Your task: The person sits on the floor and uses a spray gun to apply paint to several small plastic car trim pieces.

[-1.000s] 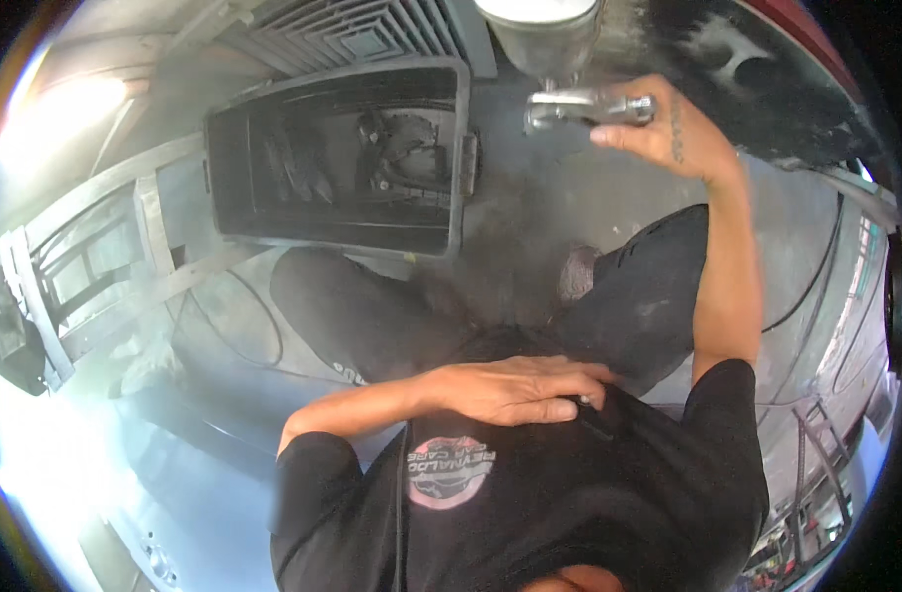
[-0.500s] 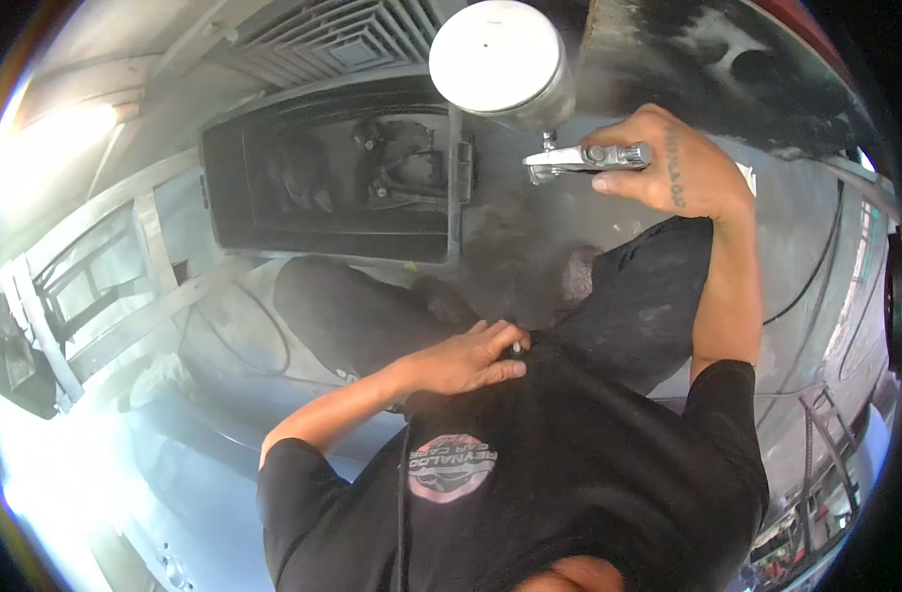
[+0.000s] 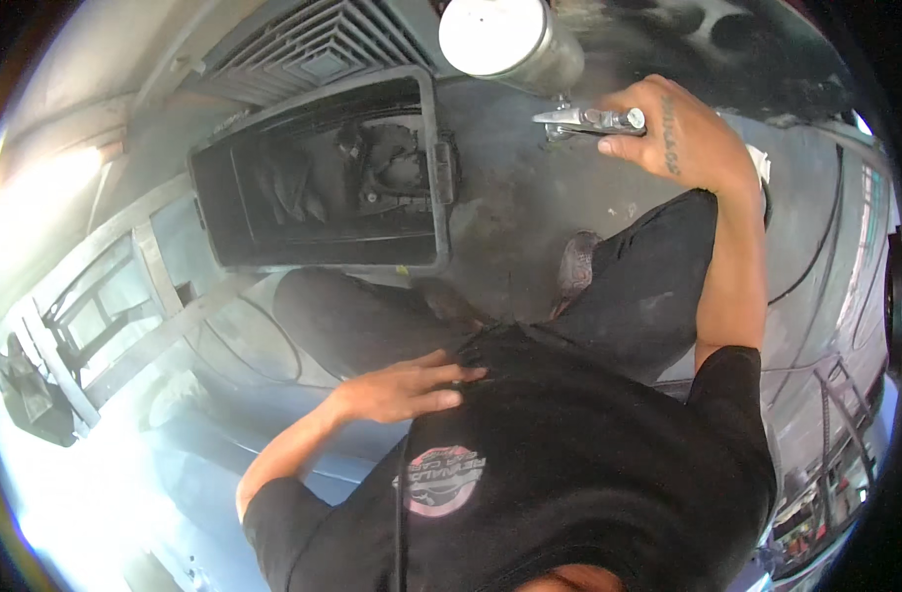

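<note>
My right hand [image 3: 683, 138] grips a metal spray gun [image 3: 589, 120] at the upper right, with a white-lidded metal cup [image 3: 555, 54] above it. The gun faces a dark, patchy panel [image 3: 727, 54] along the top edge. My left hand [image 3: 407, 393] rests on the front of my black shirt with its fingers apart and nothing visible in them. A black plastic bin [image 3: 439, 227] stands beyond my knees, with dark parts lying inside it. A haze hangs round the gun and bin.
A louvred vent [image 3: 323, 59] is at the top. Pale metal frames [image 3: 145, 266] stand at the left, beside a bright glare. A light blue panel [image 3: 313, 474] lies behind my left arm. Hoses [image 3: 821, 247] run along the grey floor [image 3: 500, 207] at both sides.
My right hand and the gun went down, then back up. My left hand has moved leftward along my shirt, and its fingers are no longer round the small object seen there earlier.
</note>
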`<move>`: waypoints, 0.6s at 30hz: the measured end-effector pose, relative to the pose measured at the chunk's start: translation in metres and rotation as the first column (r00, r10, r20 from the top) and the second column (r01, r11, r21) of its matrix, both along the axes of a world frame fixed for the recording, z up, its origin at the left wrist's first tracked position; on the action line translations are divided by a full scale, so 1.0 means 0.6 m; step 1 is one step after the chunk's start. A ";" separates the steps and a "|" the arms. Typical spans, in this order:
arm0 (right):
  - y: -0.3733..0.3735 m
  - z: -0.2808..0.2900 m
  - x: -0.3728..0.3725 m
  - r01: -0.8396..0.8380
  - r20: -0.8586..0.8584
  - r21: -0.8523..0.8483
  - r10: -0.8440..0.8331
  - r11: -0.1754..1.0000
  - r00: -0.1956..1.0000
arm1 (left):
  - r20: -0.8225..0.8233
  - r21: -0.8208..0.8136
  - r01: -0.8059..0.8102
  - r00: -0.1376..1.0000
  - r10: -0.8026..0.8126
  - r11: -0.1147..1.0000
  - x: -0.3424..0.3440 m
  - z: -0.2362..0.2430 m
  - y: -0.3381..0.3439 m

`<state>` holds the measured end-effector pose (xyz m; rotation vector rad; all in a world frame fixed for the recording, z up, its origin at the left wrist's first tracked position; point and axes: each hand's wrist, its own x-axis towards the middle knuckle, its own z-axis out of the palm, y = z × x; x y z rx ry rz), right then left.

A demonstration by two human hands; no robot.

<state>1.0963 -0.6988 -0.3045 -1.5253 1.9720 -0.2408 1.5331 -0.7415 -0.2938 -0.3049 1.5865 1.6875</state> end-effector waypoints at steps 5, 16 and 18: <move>-0.004 0.013 0.003 -0.003 0.100 -0.084 0.012 0.996 0.995 | -0.383 -0.043 -0.210 0.906 0.178 0.977 -0.102 -0.041 0.070; 0.006 -0.016 -0.009 0.005 0.085 -0.187 0.011 0.982 0.996 | -0.470 0.056 -0.086 0.877 0.102 0.995 -0.136 -0.060 0.059; -0.001 -0.019 -0.009 0.008 0.098 -0.148 0.007 0.989 0.995 | -0.335 0.042 -0.065 0.939 0.075 0.997 -0.095 -0.032 0.023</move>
